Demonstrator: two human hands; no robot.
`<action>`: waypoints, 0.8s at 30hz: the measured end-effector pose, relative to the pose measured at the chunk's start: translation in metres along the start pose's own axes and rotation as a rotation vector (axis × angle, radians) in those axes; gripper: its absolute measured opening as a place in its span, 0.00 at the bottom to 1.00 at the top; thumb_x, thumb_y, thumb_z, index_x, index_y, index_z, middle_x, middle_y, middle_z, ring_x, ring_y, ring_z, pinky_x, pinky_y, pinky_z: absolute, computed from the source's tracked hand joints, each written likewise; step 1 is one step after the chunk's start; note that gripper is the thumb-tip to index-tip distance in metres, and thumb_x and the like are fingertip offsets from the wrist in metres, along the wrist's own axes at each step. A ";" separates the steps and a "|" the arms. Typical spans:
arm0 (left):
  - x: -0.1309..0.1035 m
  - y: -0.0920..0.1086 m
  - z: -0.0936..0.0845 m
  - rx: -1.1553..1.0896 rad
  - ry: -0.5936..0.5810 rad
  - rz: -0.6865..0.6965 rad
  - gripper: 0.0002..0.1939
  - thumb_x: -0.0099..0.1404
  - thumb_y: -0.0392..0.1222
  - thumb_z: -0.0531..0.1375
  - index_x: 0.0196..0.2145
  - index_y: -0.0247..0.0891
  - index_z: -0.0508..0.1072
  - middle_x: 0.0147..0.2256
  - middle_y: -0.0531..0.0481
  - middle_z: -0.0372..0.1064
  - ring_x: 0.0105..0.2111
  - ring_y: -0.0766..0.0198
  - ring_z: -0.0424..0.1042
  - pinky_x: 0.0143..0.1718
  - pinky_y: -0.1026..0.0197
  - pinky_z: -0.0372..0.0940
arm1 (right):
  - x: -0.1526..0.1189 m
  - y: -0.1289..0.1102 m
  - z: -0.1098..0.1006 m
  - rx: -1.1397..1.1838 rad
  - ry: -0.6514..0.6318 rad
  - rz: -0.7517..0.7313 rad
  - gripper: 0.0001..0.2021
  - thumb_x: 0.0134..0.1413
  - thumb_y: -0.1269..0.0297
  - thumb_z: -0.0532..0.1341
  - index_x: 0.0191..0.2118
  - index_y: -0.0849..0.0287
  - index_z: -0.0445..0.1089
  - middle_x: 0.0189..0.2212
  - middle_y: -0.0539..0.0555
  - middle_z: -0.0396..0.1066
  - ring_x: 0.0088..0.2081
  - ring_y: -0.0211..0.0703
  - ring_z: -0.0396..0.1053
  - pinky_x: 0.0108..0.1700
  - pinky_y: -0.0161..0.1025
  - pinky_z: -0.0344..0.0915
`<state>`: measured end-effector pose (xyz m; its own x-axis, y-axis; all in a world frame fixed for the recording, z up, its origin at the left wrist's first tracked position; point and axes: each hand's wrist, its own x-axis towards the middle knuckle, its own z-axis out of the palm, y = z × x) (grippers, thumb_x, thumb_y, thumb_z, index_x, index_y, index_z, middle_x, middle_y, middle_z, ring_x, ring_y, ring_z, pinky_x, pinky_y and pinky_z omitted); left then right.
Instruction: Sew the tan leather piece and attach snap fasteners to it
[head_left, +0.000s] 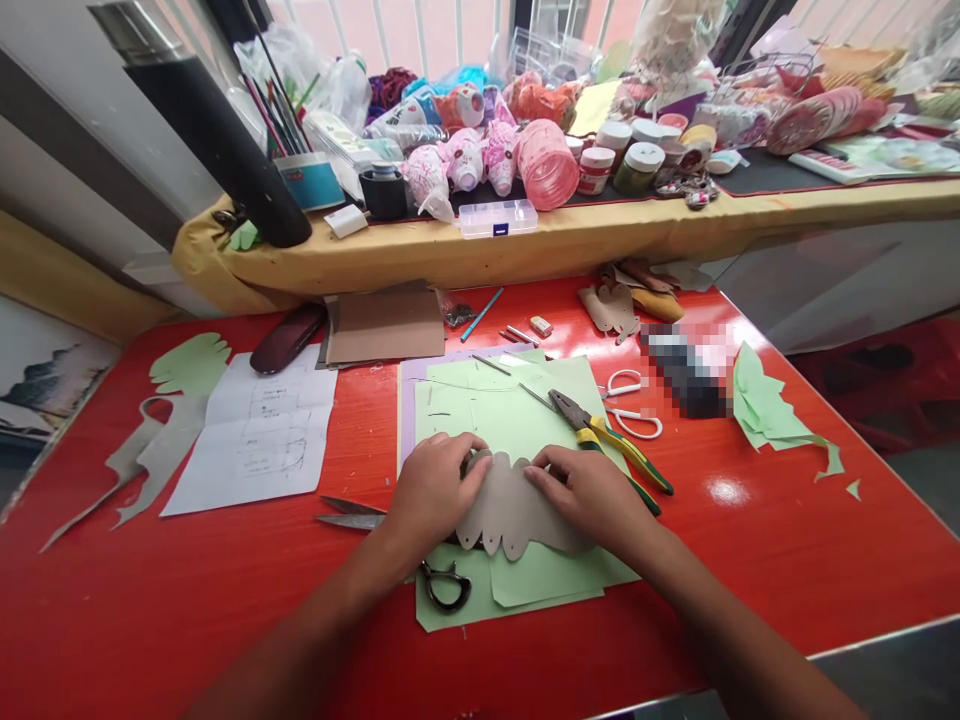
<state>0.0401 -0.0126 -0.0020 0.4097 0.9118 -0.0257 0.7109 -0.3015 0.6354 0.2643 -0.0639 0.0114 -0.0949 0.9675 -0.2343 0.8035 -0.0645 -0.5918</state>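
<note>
A grey leather-like piece (511, 505) with scalloped edges and small punched holes lies over light green paper sheets (540, 580). My left hand (439, 490) is closed on its upper left edge, thumb and fingers pinched together. At its upper right edge, my right hand (581, 490) pinches the same piece. Large dark scissors (448, 588) lie partly hidden under my left hand and the piece, blades pointing left. Just beyond my right hand rest pliers (607, 435) with yellow-green handles, beside small white-handled scissors (634, 405).
On the red table (247, 600) are a printed sheet (255, 430), a glasses case (289, 338), brown sheets (386, 325), grey offcuts (165, 450) and green paper scraps (769, 405). A black thermos (225, 150) and paint jars (596, 170) stand on the crowded ledge behind.
</note>
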 end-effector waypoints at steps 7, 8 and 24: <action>0.003 0.000 0.006 0.003 0.040 0.094 0.08 0.71 0.48 0.63 0.38 0.43 0.77 0.38 0.47 0.78 0.41 0.50 0.69 0.43 0.50 0.58 | 0.002 -0.002 0.003 -0.018 0.004 0.006 0.14 0.69 0.54 0.60 0.37 0.55 0.78 0.31 0.54 0.81 0.31 0.49 0.74 0.32 0.40 0.55; 0.003 0.000 0.007 -0.004 0.034 0.094 0.08 0.71 0.48 0.63 0.38 0.43 0.77 0.38 0.47 0.78 0.41 0.50 0.69 0.43 0.50 0.58 | 0.002 -0.003 0.004 -0.020 0.005 0.008 0.14 0.69 0.54 0.60 0.37 0.55 0.78 0.31 0.54 0.81 0.31 0.49 0.74 0.32 0.40 0.55; 0.006 0.008 0.009 0.018 0.007 0.028 0.06 0.71 0.40 0.62 0.40 0.45 0.81 0.36 0.51 0.76 0.41 0.53 0.69 0.46 0.51 0.61 | -0.002 -0.004 0.002 -0.006 0.002 0.001 0.13 0.69 0.56 0.60 0.38 0.55 0.78 0.31 0.52 0.81 0.30 0.46 0.73 0.33 0.39 0.56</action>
<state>0.0530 -0.0124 -0.0044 0.4256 0.9049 -0.0028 0.7092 -0.3317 0.6221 0.2601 -0.0663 0.0126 -0.0930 0.9679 -0.2334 0.8070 -0.0640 -0.5870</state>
